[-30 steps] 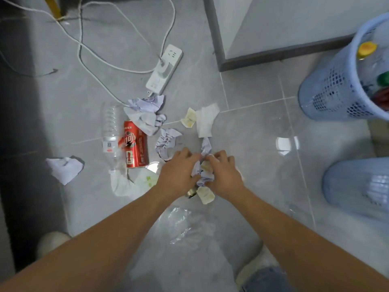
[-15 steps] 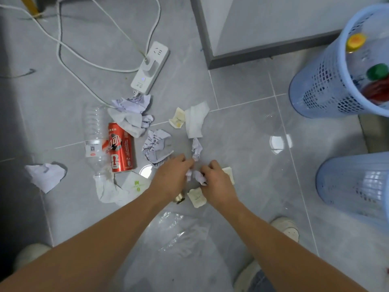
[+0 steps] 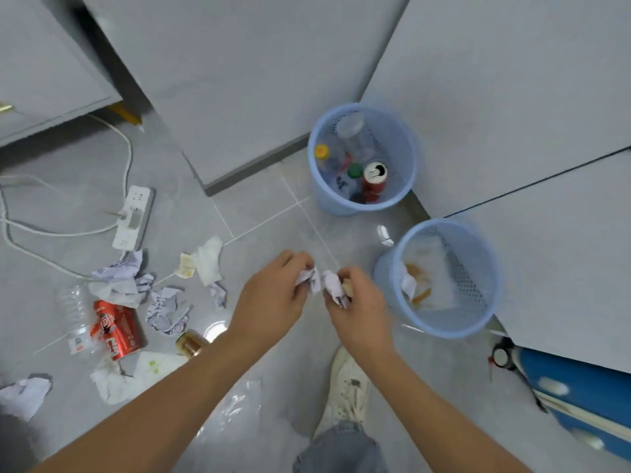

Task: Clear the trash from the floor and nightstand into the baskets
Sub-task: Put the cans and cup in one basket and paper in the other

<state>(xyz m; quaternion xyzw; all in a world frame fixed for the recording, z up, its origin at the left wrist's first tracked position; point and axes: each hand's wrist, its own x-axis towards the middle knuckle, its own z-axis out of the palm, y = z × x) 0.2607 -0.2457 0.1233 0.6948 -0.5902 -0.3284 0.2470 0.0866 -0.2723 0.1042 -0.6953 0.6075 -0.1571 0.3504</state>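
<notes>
Both hands hold crumpled paper off the floor: left hand (image 3: 273,298) pinches one wad (image 3: 309,278), right hand (image 3: 358,312) grips another (image 3: 333,288) w/ a tan scrap. They're beside the paper basket (image 3: 440,327), prob. to drop there; cans/bottles go in far basket (image 3: 327,199).

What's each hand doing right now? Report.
Left hand: grips crumpled paper.
Right hand: grips a second paper wad.
</notes>
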